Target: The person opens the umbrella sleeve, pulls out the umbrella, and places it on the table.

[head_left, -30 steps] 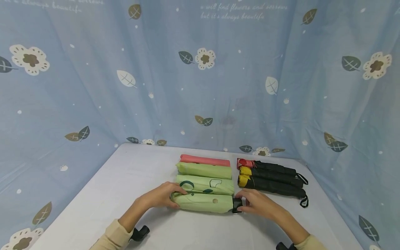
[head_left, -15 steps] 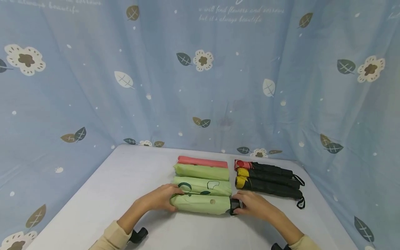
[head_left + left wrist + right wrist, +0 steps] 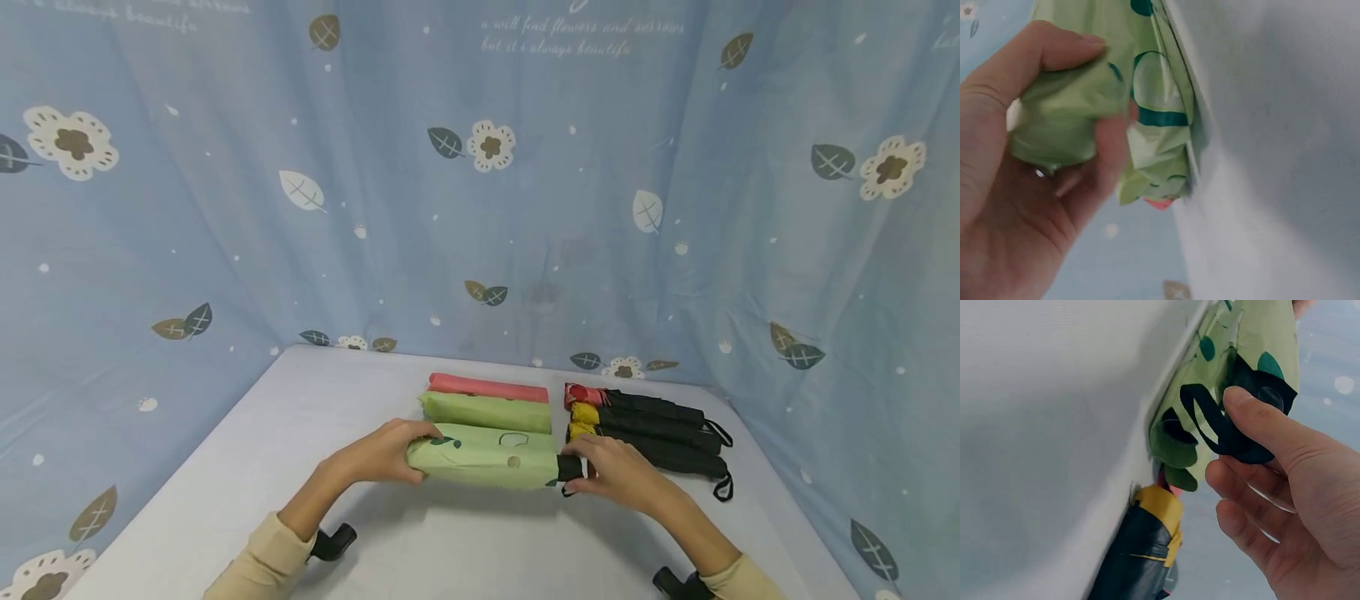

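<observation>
A folded light green umbrella with a black handle is held level just above the white table. My left hand grips its left end, thumb and fingers around the fabric. At the other end, my right hand pinches the black handle between thumb and fingers; a black strap loop hangs from it in the right wrist view. Right behind lies another light green umbrella, partly hidden by the held one in the head view. Farther back are a lime green umbrella and a pink one.
Folded black umbrellas stand in a row on the right: two with yellow ends and one with a red end. White cloth covers the table. Blue printed curtains enclose the back and sides.
Both hands have raised the front light green umbrella off the table and slightly back, so it now overlaps the one behind. The other umbrellas have stayed in place.
</observation>
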`<state>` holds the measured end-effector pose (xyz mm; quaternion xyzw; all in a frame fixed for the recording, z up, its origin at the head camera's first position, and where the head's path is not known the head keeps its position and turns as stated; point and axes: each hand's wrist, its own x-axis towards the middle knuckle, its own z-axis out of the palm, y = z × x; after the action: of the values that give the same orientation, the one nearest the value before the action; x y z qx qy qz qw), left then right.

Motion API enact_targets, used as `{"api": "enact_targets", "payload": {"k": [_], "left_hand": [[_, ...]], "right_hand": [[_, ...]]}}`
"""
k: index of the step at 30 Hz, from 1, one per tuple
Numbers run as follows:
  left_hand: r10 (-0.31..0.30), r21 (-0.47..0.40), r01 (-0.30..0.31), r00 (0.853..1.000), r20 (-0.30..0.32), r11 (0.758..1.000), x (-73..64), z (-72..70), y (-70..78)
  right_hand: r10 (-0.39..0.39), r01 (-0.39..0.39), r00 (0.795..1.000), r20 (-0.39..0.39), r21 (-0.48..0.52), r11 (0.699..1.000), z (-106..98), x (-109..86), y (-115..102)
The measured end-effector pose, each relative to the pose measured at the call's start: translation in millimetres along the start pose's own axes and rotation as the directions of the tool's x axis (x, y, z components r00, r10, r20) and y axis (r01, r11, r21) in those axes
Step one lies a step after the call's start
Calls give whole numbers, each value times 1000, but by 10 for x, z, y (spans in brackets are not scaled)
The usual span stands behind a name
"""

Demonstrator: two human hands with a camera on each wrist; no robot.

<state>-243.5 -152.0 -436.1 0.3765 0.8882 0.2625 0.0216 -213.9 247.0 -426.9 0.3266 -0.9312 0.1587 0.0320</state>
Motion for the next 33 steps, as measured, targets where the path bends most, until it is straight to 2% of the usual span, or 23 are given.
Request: {"api": "enact_targets", "payload": {"k": [2,3,7,9,11,19,22,27,33], "left_hand": [[6,-115,-5,1000,1,993,1,-1,-40],[9,-188,-7,1000,7,982,0,2,-62],[20,-435,0,999,41,901,-4,30,-134],[23,-495,6,998,52,869,-8,42,-151],[25,-513,5,998,52,858,-10,50,-159],[29,-514,-20,1000,10,857,21,94,-149],[39,-517,-28,999,10,856,16,115,-157],[45,-524,-31,999,15,851,-6,103,-187],[30,-453,-40,999,-29,891,-2,38,-181]], "right_hand": [[12,-12,1000,-22,16,1000,-19,6,-9],[18,-18,999,-33,26,1000,-26,9,-13],[12,-9,996,-94,37,999,-37,16,-7],[-3,6,993,-114,25,1000,-30,19,3],[-12,15,992,-123,25,1000,-14,21,13],[29,-21,994,-107,73,997,102,28,-13],[25,-19,998,-64,85,996,126,29,-37],[-5,4,1000,7,167,986,131,11,-55],[8,-2,999,-36,186,983,111,-46,-19]]}}
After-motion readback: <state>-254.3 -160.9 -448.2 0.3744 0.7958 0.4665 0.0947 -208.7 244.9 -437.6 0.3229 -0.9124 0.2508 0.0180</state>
